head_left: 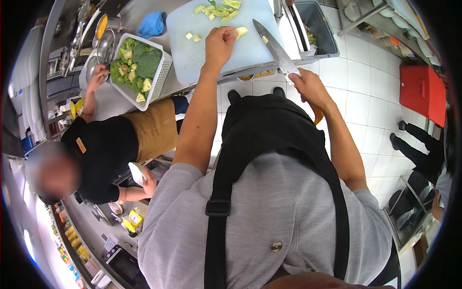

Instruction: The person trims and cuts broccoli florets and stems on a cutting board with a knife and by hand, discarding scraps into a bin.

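My left hand [220,47] is over the pale cutting board [192,62], its fingers closed on a pale green piece of what looks like broccoli stem [241,32]. In my right hand [310,87] is the handle of a large kitchen knife [279,50]. Its blade points away from me over the board's right edge, with a small pale bit stuck to it. Green trimmings [219,10] lie at the far side of the board. A few small cut chunks [193,36] rest left of my left hand.
Left of the board stands a white basket [165,67] full of broccoli florets [147,62], with a blue cloth [152,24] behind it. A co-worker [110,135] stands close on my left. A grey bin [329,33] holds scraps; a red box [421,94] is farther right.
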`<state>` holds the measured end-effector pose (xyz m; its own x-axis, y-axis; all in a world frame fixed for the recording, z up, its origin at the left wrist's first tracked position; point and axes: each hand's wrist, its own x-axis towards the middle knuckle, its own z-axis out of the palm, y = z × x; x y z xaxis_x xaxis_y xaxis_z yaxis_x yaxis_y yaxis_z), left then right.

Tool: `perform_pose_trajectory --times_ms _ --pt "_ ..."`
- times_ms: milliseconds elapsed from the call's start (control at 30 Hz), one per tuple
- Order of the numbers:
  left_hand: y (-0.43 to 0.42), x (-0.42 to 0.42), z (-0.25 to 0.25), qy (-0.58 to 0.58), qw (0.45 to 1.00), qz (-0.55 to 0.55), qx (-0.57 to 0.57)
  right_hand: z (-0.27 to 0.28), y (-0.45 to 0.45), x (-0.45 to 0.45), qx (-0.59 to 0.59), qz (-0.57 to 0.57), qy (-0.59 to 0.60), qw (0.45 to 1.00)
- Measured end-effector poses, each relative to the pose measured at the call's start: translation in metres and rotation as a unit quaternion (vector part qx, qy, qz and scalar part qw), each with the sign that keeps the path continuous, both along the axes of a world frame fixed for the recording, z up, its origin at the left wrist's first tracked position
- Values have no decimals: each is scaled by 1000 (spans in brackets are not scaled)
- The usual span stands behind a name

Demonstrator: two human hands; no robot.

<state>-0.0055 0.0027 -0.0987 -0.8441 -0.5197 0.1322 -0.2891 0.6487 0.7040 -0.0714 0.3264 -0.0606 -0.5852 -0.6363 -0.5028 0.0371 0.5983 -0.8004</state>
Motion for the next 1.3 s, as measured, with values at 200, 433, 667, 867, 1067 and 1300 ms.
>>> perform_pose_trajectory --times_ms 200,433,667,867,1067,1300 --pt "4 1 -5 54 998 -2 -28 26 -3 0 41 47 54 997" --pt "1 11 -13 48 998 24 -21 40 -20 6 87 123 193 970" --pt "8 14 -18 79 996 34 -23 47 -32 9 120 158 304 932" --pt "10 11 -25 107 993 50 -24 59 -35 12 147 184 358 904" --pt "13 10 -25 109 992 58 -18 67 -44 17 183 207 376 884" --pt "13 7 -25 89 994 65 -24 61 -51 16 176 218 382 881"
